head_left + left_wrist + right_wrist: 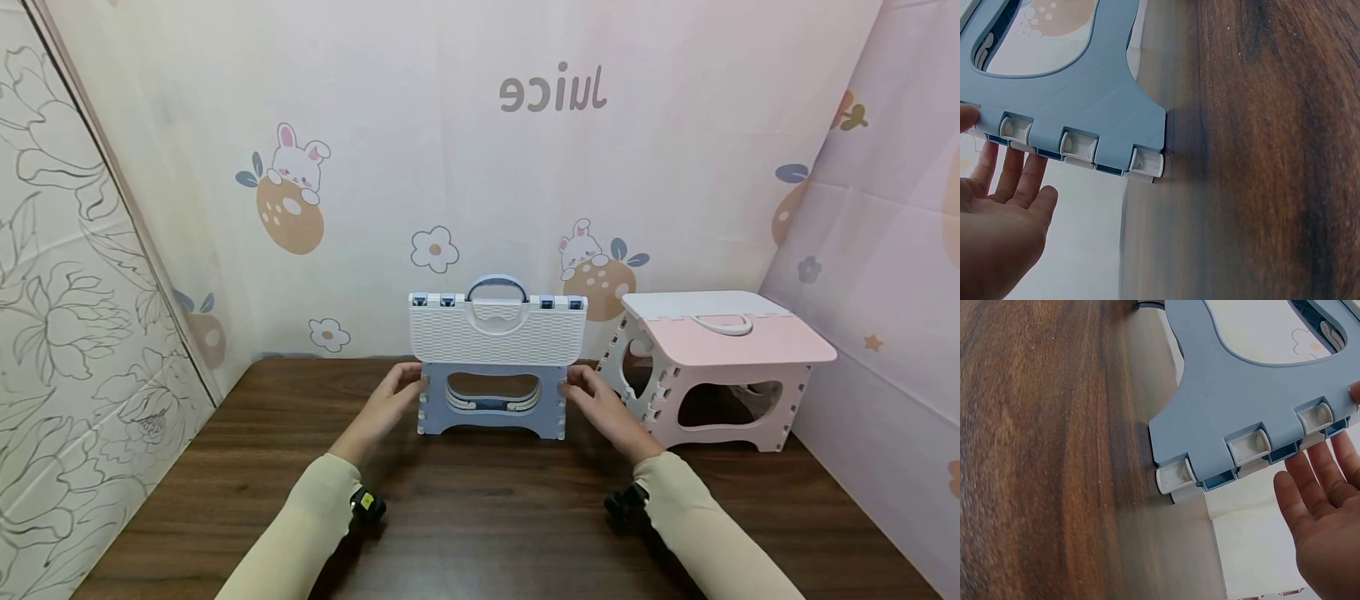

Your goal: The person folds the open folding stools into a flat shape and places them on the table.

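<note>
A blue and white folding stool [450, 337] stands upright on the table, its legs folded together and its blue handle [498, 279] on top. The white textured seat panel hangs above the blue leg panel [435, 412]. My left hand [390, 398] holds the left edge of the leg panel, thumb in front and fingers behind. On the opposite edge, my right hand [600, 404] grips it the same way. White hinge clips [1079, 147] line that edge below the left fingers [1029, 178] in the left wrist view.
To the right stands an unfolded pink and white folding stool [738, 342], close to my right hand. The dark wooden table [495, 517] meets a printed curtain [360, 167] behind the stools. More printed cloth [885, 292] hangs on the right side.
</note>
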`<state>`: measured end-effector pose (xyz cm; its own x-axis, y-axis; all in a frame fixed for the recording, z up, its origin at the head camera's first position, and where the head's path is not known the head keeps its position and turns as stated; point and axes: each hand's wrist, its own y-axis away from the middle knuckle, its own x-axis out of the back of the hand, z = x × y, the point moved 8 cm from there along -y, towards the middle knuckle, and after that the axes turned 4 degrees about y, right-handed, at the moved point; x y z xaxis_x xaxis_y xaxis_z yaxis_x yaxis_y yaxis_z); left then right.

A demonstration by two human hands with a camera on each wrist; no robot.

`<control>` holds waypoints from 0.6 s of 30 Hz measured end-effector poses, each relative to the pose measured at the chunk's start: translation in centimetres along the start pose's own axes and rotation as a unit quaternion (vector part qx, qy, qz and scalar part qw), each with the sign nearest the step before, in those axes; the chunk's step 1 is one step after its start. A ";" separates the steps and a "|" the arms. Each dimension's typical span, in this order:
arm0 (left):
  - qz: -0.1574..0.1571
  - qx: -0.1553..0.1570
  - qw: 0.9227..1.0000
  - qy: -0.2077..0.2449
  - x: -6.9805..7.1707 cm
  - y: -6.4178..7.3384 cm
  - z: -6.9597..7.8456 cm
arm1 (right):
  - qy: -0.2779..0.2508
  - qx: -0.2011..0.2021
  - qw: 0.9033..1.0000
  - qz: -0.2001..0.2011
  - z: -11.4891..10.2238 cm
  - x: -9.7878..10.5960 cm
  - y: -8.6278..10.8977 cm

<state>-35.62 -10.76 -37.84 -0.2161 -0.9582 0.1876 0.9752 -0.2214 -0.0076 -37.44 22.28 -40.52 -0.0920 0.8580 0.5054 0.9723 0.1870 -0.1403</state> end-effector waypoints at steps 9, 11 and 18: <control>-0.002 -0.006 1.000 0.001 0.0 0.0 0.1 | 0.000 -0.001 1.000 -0.001 0.0 0.0 -0.1; 0.000 -0.005 1.000 0.002 0.1 -0.5 -0.6 | -0.002 -0.006 1.000 0.001 0.1 0.0 -0.1; 0.015 -0.020 1.000 0.002 0.5 -2.2 -3.0 | -0.002 0.002 1.000 0.001 -0.1 0.0 0.0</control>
<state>-38.02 -11.31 -40.69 -0.1871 -0.9652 0.1827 0.9784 -0.1998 -0.0533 -37.41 22.24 -40.47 -0.0915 0.8599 0.5022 0.9716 0.1877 -0.1443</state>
